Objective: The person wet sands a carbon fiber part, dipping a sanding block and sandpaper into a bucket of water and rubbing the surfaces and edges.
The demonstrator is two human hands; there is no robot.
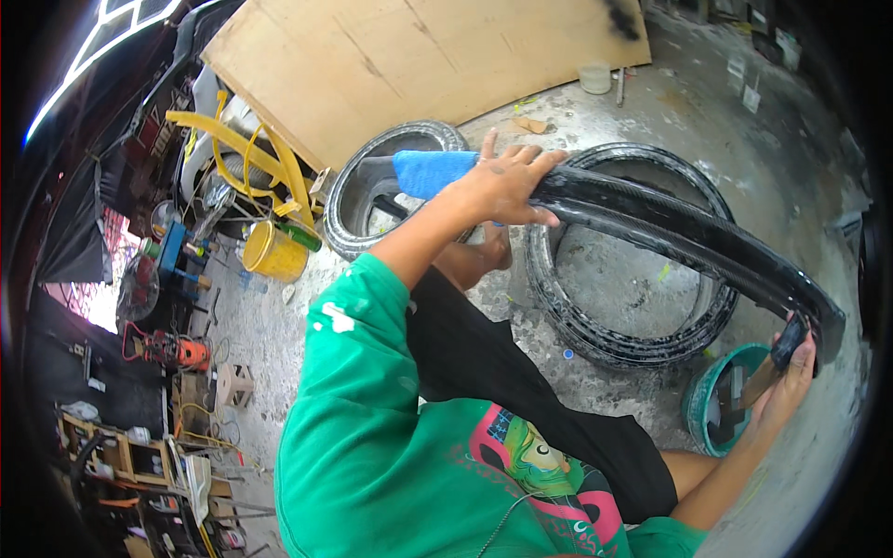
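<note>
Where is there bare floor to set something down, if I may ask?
Right of the rightmost tyre, beyond the long black part, and between the green sleeve and beige stool. It's crowded around the yellow bucket and at the teal basin by the right hand.

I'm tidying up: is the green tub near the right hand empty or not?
Not empty: dark pieces show inside the green tub beside the right hand. Whether it also holds liquid, I cannot tell.

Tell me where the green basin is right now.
In the head view, the green basin is at the lower right, beside the person's right hand and just below the larger black ring.
</note>
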